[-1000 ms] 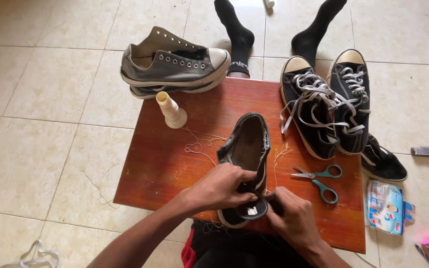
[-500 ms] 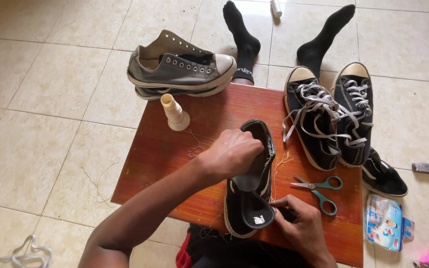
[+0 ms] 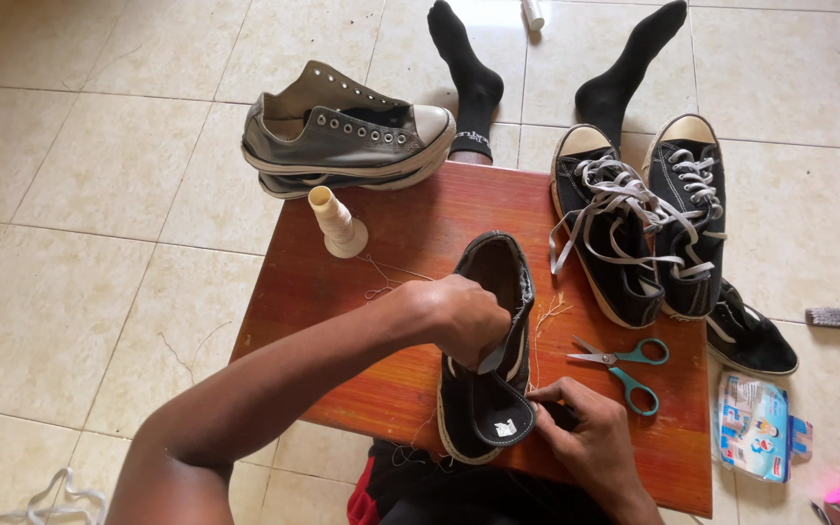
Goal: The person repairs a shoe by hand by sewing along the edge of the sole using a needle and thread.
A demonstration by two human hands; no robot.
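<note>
- Thread spool (image 3: 336, 225) stands upright on the red table (image 3: 381, 379), near the work.
- Left hand (image 3: 459, 319) is clenched around the black shoe (image 3: 491, 350) at the table's middle, steadying it.
- Right hand (image 3: 590, 437) pinches its heel side; what its fingers grip is hidden.
- Scissors (image 3: 624, 365) lie just beside.

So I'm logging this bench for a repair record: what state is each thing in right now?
Black shoe: unlaced, tilted on the table, tongue folded out.
Left hand: fingers reaching inside the black shoe.
Right hand: gripping the shoe's side near the heel.
Scissors: lying flat, blades closed.
Thread spool: upright, thread trailing loose.
Grey sneakers: stacked, no laces.
Black sneaker pair: laces loose, undone.
</note>
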